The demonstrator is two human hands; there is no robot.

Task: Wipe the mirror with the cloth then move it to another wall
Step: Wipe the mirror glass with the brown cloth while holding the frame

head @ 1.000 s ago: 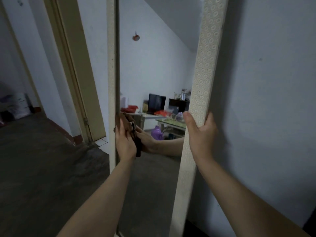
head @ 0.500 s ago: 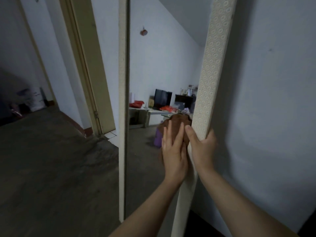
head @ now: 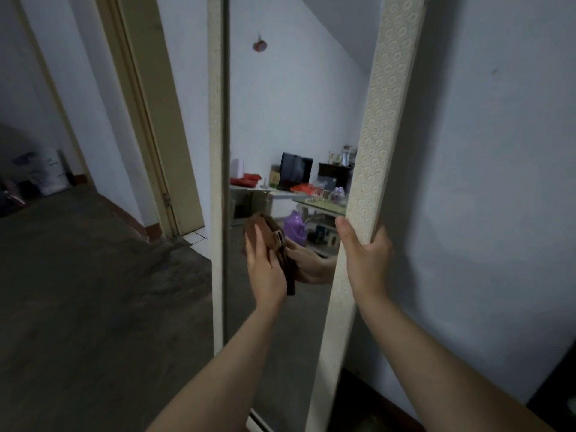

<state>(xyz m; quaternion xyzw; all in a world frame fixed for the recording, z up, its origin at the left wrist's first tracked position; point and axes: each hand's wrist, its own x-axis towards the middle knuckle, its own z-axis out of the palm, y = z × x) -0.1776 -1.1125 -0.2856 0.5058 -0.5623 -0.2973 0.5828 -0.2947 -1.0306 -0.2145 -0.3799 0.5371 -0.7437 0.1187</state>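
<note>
A tall mirror (head: 378, 126) in a cream embossed frame leans against the pale wall in front of me. Its glass reflects a room with a table and clutter. My left hand (head: 265, 269) presses a brown cloth (head: 269, 233) flat against the glass, left of the middle, at about waist height. The cloth's edge hangs down past my palm. My right hand (head: 366, 260) grips the mirror's right frame edge, thumb on the front, fingers wrapped behind.
A cream door frame (head: 152, 120) stands left of the mirror, opening onto a dark concrete floor (head: 93, 291). White sacks (head: 43, 173) sit at the far left. The bare pale wall (head: 498, 182) fills the right side.
My left hand with the cloth swept from the mirror's left edge over to the right frame, then back to left of the glass's middle. The right hand kept its grip on the frame.
</note>
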